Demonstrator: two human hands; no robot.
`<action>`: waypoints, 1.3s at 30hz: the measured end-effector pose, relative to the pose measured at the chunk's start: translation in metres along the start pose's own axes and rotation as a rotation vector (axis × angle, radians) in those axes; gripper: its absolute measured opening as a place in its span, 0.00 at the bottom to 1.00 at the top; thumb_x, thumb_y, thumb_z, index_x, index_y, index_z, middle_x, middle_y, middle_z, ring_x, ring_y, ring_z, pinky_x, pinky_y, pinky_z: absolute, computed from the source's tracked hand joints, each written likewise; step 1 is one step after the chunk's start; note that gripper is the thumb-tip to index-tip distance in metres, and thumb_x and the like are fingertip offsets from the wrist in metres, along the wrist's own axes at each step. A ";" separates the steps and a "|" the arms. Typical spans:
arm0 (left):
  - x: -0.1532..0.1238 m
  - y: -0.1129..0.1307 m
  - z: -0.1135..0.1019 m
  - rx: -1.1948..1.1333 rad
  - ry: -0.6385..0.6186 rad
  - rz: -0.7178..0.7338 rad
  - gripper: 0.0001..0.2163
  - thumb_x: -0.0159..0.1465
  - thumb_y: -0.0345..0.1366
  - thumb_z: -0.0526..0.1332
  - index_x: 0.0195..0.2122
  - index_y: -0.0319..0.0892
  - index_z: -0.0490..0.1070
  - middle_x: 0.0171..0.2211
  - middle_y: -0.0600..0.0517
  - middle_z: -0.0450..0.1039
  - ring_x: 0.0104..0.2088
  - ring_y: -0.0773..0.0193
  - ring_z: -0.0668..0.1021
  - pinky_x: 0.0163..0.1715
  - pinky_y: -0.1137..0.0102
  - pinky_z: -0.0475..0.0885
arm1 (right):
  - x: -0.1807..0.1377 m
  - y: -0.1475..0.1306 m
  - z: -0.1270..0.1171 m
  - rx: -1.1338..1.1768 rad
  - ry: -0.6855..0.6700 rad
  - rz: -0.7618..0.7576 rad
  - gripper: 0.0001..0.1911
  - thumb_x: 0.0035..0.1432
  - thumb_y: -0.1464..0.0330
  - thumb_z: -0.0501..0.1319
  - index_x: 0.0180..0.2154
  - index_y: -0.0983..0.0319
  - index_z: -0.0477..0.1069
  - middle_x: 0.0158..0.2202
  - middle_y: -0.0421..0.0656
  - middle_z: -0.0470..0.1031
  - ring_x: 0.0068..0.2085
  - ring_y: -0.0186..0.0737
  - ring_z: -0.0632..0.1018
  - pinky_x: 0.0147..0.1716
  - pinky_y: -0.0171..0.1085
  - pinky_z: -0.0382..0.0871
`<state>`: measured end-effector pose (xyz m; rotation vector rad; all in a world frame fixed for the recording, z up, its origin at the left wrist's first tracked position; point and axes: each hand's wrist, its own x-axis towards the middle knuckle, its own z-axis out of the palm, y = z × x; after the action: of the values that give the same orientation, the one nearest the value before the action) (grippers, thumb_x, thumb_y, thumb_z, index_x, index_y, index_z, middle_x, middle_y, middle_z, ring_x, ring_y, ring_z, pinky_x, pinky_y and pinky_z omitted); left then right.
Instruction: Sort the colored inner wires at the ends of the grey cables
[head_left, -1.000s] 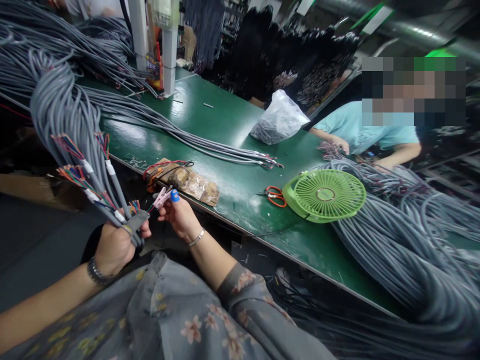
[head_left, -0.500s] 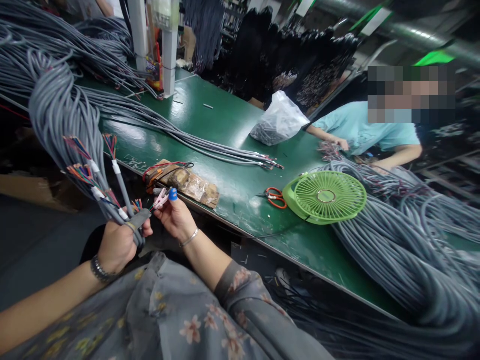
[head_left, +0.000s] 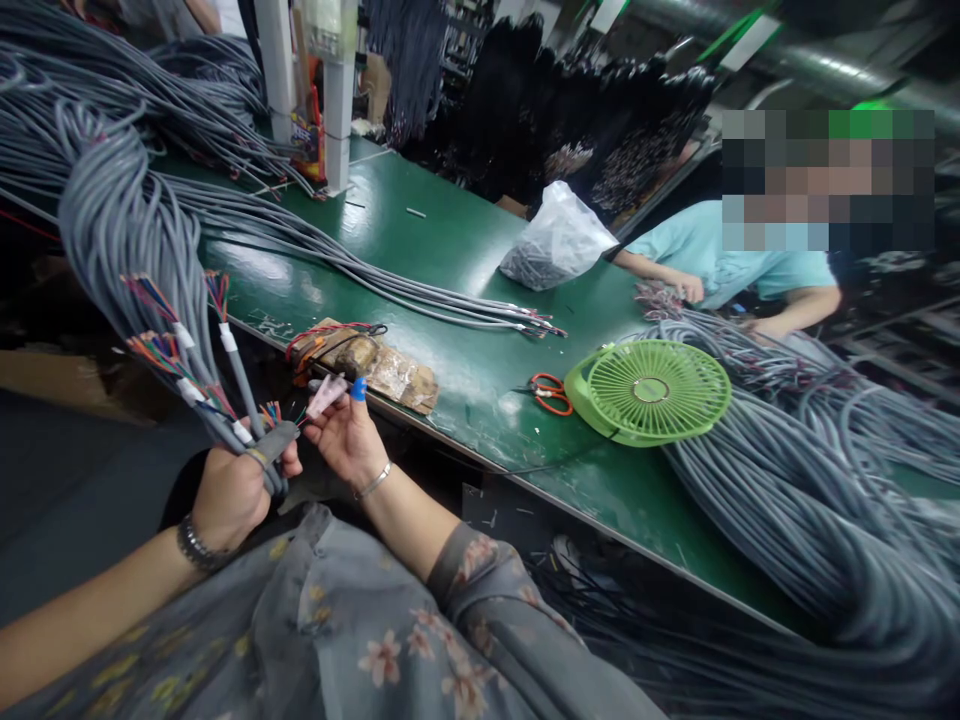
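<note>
My left hand (head_left: 229, 492) is fisted around a bunch of grey cables (head_left: 150, 260). My right hand (head_left: 345, 435) pinches a pink clip (head_left: 328, 393) against one cable's coloured wires (head_left: 271, 411). One green fan (head_left: 649, 390) and one pair of orange scissors (head_left: 550, 392) lie on the worktop (head_left: 450, 250).

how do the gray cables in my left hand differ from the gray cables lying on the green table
The cables in the left hand are gripped in a bunch and stand upward, their colored wire ends fanning out near the right hand. The cables on the table lie flat and roughly parallel across the green table, untouched, with ends pointing toward the green fan. Both have gray jackets and stripped, multicolored wire ends.
</note>
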<state>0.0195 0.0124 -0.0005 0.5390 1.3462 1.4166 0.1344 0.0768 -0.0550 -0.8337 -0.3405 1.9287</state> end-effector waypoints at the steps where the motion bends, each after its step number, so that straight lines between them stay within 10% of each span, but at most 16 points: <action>1: -0.001 0.000 -0.001 0.002 0.008 0.001 0.19 0.38 0.40 0.80 0.24 0.49 0.71 0.16 0.60 0.73 0.18 0.66 0.75 0.18 0.73 0.74 | 0.000 0.000 -0.002 0.005 -0.002 0.005 0.36 0.72 0.32 0.63 0.37 0.58 0.79 0.32 0.42 0.81 0.33 0.40 0.79 0.31 0.34 0.76; 12: 0.002 -0.005 -0.019 -0.015 -0.080 -0.034 0.22 0.36 0.38 0.86 0.26 0.44 0.77 0.18 0.56 0.78 0.20 0.63 0.80 0.24 0.68 0.83 | -0.005 0.011 -0.031 -0.099 -0.038 0.009 0.25 0.70 0.44 0.74 0.35 0.58 0.76 0.32 0.41 0.80 0.31 0.38 0.76 0.32 0.34 0.76; 19: 0.011 -0.020 -0.033 0.064 -0.216 0.024 0.22 0.40 0.50 0.88 0.25 0.43 0.83 0.24 0.47 0.86 0.26 0.56 0.86 0.31 0.64 0.85 | -0.028 0.013 -0.045 -0.451 -0.098 -0.289 0.29 0.55 0.40 0.80 0.36 0.58 0.81 0.30 0.41 0.79 0.29 0.37 0.75 0.31 0.36 0.75; 24: 0.010 -0.028 -0.045 0.328 -0.363 0.065 0.22 0.48 0.56 0.84 0.23 0.46 0.79 0.19 0.52 0.80 0.20 0.60 0.78 0.23 0.68 0.75 | -0.050 0.010 -0.043 -0.798 -0.240 -0.507 0.27 0.64 0.41 0.73 0.46 0.57 0.87 0.32 0.41 0.80 0.33 0.42 0.78 0.37 0.40 0.79; 32: -0.004 -0.039 -0.037 0.408 -0.663 0.119 0.20 0.52 0.56 0.82 0.27 0.46 0.81 0.23 0.56 0.78 0.31 0.58 0.79 0.39 0.64 0.83 | -0.073 0.003 -0.048 -0.975 -0.276 -0.792 0.25 0.73 0.44 0.67 0.41 0.57 0.88 0.37 0.46 0.86 0.37 0.45 0.82 0.42 0.43 0.80; 39: -0.020 -0.016 -0.050 0.226 -0.508 0.145 0.20 0.50 0.56 0.85 0.24 0.47 0.83 0.26 0.47 0.85 0.28 0.55 0.83 0.34 0.64 0.83 | -0.088 0.008 -0.049 -0.681 -0.222 -0.468 0.34 0.62 0.32 0.72 0.42 0.56 0.84 0.32 0.45 0.84 0.24 0.41 0.75 0.29 0.43 0.77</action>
<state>-0.0112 -0.0296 -0.0212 1.0846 1.0704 1.1384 0.1881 -0.0083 -0.0594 -0.8603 -1.2593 1.4587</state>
